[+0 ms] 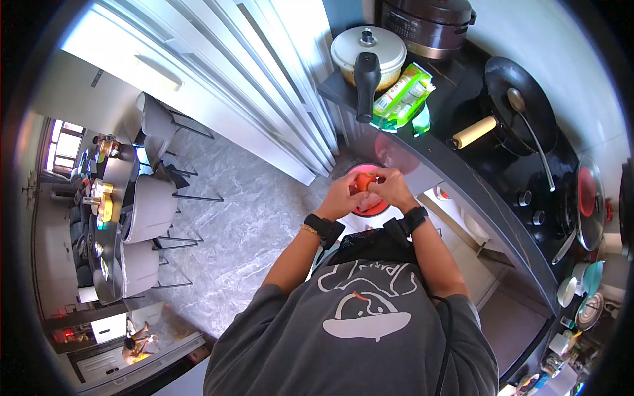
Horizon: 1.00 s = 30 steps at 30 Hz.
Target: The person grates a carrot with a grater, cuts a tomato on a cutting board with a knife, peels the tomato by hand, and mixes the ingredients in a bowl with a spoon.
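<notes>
Between the fingertips of both hands is a small, rounded orange-red item that looks like a tomato [365, 180]. My left hand [342, 198] pinches it from the left, and my right hand [393, 190] has its fingers closed on it from the right. Directly below is a red bin [356, 169] on the floor, with something pale and pinkish inside that I cannot make out. My hands and the tomato hide part of the bin. Each wrist wears a black strap with a small device.
The dark counter [456, 155] curves along the right, bearing a lidded pot [389, 49], a green packet [404, 98], a wok [522, 86] with a ladle, and a rice cooker [426, 26]. White folding doors [264, 79] stand ahead. Chairs [150, 208] line a table on the left.
</notes>
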{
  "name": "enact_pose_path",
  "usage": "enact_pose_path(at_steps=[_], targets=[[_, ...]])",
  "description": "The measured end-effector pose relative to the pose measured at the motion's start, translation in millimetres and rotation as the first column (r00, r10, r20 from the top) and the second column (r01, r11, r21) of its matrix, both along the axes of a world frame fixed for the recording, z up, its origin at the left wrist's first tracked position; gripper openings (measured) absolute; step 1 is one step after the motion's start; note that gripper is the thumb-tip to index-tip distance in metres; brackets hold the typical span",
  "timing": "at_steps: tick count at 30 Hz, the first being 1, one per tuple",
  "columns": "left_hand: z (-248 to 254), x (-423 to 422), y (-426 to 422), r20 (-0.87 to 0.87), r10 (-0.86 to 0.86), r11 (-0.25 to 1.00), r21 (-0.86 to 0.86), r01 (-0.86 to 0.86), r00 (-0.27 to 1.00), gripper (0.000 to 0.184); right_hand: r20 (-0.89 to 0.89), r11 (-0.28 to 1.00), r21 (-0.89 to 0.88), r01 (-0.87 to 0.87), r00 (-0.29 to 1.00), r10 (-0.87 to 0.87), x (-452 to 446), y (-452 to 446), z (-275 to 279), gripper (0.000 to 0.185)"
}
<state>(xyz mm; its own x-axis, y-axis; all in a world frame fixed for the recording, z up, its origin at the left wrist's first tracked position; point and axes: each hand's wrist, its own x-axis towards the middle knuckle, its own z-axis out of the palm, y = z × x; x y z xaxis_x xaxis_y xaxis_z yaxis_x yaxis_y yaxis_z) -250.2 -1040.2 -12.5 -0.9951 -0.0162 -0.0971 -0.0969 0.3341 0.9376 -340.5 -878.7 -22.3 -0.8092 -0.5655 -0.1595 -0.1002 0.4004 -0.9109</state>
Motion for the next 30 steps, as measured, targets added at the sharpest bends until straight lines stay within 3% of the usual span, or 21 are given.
enact_pose_path(at_steps=[7,9,11,12,14,15,18,22,24,26,30], targets=[[-12.8,-2.8,-3.0,0.007,-0.003,0.998,0.062,0.002,1.000,0.048,0.002,0.992,-0.086,-0.087,0.996,0.088,-6.4,4.6,-11.8,0.032],[-6.3,-6.3,-4.7,-0.096,0.094,0.996,0.017,-0.093,0.991,0.050,-0.029,0.989,-0.091,-0.115,0.993,0.112,-7.9,2.5,-23.0,0.033],[-4.1,-11.0,-7.8,-0.146,0.063,0.994,-0.079,-0.075,0.987,0.052,0.160,0.976,-0.217,0.026,0.987,0.009,-5.1,-0.8,-27.4,0.034],[-2.4,-12.2,-8.3,-0.189,0.026,0.983,-0.176,-0.060,0.982,0.054,0.161,0.976,-0.217,0.025,0.987,0.011,-4.5,-1.3,-19.7,0.034],[0.5,-13.7,-6.1,-0.228,0.004,0.968,-0.242,-0.061,0.974,0.054,0.409,0.985,-0.163,0.057,0.913,0.014,-4.4,0.5,-3.2,0.035],[1.5,-14.3,-4.8,-0.266,-0.021,0.950,-0.307,-0.064,0.964,0.054,0.409,0.985,-0.163,0.057,0.912,0.015,-4.2,0.2,-2.1,0.035],[1.5,-14.2,-1.5,-0.273,-0.012,0.954,-0.291,-0.071,0.962,0.053,0.472,0.983,-0.142,0.115,0.881,-0.035,-4.8,-0.3,-5.0,0.029],[4.8,-14.5,4.0,-0.267,0.020,0.956,-0.278,-0.097,0.964,0.050,0.336,0.975,-0.201,0.092,0.942,-0.019,-8.0,-1.3,-17.0,0.027],[4.1,-16.0,7.0,-0.239,0.092,0.986,-0.117,-0.123,0.967,0.047,0.318,0.978,-0.193,0.076,0.948,-0.011,-9.2,0.4,-20.8,0.027],[0.7,-18.0,3.9,-0.219,0.099,0.988,-0.094,-0.122,0.971,0.045,0.414,0.952,-0.269,0.146,0.910,-0.022,-10.1,1.0,-27.5,0.030],[0.6,-17.8,-1.2,-0.201,0.129,0.991,-0.017,-0.135,0.971,0.046,0.474,0.936,-0.330,0.122,0.879,0.053,-7.3,2.8,-14.4,0.034]])
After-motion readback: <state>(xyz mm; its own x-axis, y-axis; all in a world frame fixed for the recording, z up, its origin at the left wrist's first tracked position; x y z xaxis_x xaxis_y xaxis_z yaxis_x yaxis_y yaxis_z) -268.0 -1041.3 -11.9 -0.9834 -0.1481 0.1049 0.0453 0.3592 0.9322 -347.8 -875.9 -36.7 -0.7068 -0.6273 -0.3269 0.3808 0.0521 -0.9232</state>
